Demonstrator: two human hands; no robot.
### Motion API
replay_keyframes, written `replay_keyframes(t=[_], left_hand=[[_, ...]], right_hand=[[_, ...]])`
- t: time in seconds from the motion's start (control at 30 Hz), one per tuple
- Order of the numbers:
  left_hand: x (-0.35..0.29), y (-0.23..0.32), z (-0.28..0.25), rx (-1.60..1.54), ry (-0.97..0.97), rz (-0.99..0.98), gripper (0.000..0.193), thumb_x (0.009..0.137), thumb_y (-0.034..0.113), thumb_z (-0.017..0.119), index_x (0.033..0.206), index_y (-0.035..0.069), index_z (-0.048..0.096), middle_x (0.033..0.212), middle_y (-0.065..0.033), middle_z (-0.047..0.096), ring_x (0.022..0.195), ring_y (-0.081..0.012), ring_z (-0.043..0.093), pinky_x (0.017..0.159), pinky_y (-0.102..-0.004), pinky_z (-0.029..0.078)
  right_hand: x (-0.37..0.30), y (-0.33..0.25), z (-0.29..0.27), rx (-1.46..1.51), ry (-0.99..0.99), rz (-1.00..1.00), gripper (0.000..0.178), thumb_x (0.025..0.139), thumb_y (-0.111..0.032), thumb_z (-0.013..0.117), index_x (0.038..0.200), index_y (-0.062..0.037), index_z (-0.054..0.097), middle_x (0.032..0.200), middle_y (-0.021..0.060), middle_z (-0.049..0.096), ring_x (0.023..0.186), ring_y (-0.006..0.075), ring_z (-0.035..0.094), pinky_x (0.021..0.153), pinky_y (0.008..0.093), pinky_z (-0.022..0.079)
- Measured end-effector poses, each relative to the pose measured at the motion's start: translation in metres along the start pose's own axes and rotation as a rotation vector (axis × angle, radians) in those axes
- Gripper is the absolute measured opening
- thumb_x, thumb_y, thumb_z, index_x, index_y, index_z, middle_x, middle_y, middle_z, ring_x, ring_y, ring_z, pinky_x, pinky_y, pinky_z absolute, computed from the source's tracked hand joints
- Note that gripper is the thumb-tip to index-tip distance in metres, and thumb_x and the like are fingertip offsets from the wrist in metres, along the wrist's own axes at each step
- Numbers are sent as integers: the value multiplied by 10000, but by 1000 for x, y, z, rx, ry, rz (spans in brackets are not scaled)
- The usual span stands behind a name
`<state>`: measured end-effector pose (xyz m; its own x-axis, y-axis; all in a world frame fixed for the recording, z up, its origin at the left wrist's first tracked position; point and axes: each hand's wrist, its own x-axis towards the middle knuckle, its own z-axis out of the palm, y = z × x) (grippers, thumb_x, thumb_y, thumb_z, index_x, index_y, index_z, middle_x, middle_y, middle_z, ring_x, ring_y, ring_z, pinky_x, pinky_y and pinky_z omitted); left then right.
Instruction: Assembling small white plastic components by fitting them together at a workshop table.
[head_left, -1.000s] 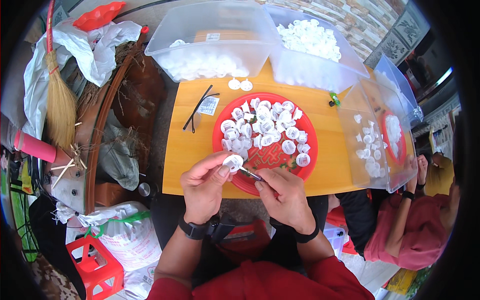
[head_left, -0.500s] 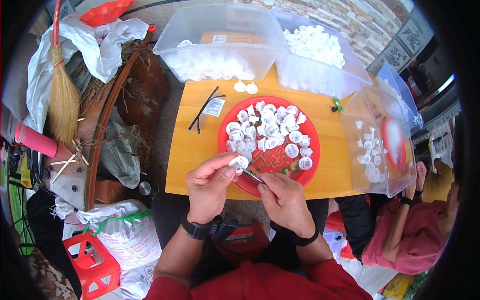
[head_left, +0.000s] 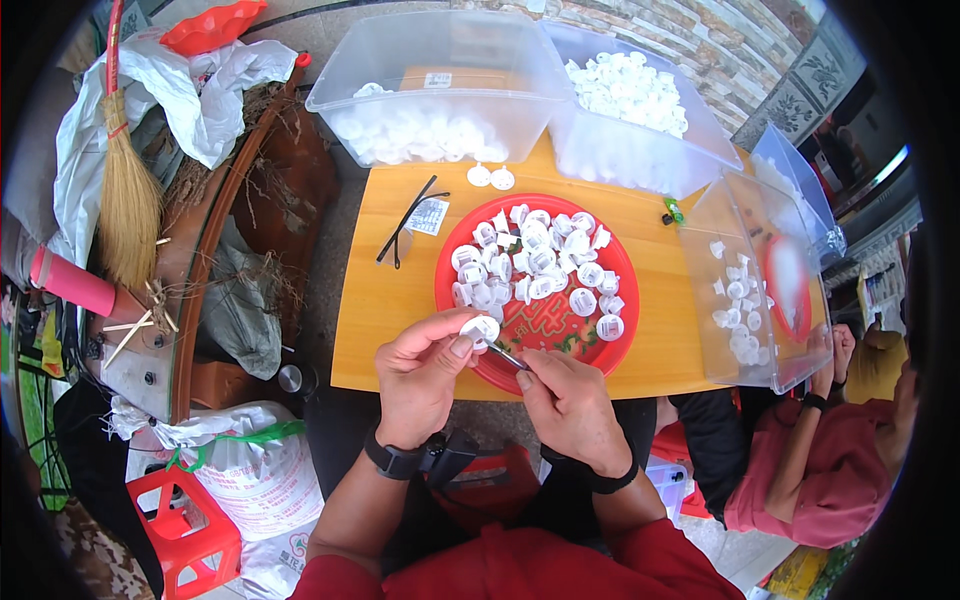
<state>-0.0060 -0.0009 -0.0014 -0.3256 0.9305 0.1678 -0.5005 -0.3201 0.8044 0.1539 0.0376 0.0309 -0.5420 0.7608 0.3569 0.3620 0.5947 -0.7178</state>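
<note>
One left hand [head_left: 425, 385] pinches one white, round plastic piece [head_left: 480, 330] between thumb and fingers, the gap closed down to the piece's thickness; the piece is held up over the near left edge of the tray below. One right hand [head_left: 575, 400] is wrapped closed around one slim, dark-handled tool with a thin metal shaft [head_left: 508, 357], its end against or just beside the piece; which, I cannot tell. Beneath, one round, red plastic tray with a printed gold pattern [head_left: 604, 358] bears a heap of similar white plastic pieces [head_left: 540, 258], several dozen, overlapping too much for an exact count. The tray sits on one yellow wooden table [head_left: 390, 340]. Left of it lie one pair of dark-framed glasses [head_left: 406, 222] and one white printed label [head_left: 430, 215]; beyond it, two flat white discs [head_left: 479, 175] side by side; to its right, one small green packet [head_left: 675, 210]. Two clear plastic bins [head_left: 435, 98] stand along the back, both holding many white pieces, and one clear plastic tub [head_left: 705, 330] stands at the right with a scattering of them. Beside that tub is one co-worker in a red top [head_left: 835, 480].
</note>
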Motion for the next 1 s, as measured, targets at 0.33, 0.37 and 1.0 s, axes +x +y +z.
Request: replay_keyframes(t=[0.33, 0.37, 1.0], left_hand=[[0, 0, 0, -29, -3, -18, 227, 834, -2, 562, 1057, -38, 587, 1025, -163, 613, 822, -153, 579, 708, -266, 461], [1, 0, 0, -44, 0, -18, 233, 825, -22, 567, 1056, -30, 594, 1013, -133, 620, 818, -134, 582, 705, -252, 468], [-1, -2, -1, -118, -32, -32, 219, 851, 24, 551, 1061, -33, 571, 1055, -203, 597, 855, -176, 586, 737, -276, 474]], right_hand=[[-1, -2, -2, 3, -9, 19, 137, 775, -20, 584, 902, 21, 556, 643, 141, 538, 572, 292, 560, 512, 367, 432], [-1, -2, -2, 2, -9, 19, 137, 775, -20, 584, 902, 21, 556, 643, 141, 538, 572, 292, 560, 512, 367, 432], [-3, -2, -2, 119, -49, 98, 151, 788, -14, 578, 929, 40, 561, 715, 177, 576, 634, 314, 586, 546, 354, 455]])
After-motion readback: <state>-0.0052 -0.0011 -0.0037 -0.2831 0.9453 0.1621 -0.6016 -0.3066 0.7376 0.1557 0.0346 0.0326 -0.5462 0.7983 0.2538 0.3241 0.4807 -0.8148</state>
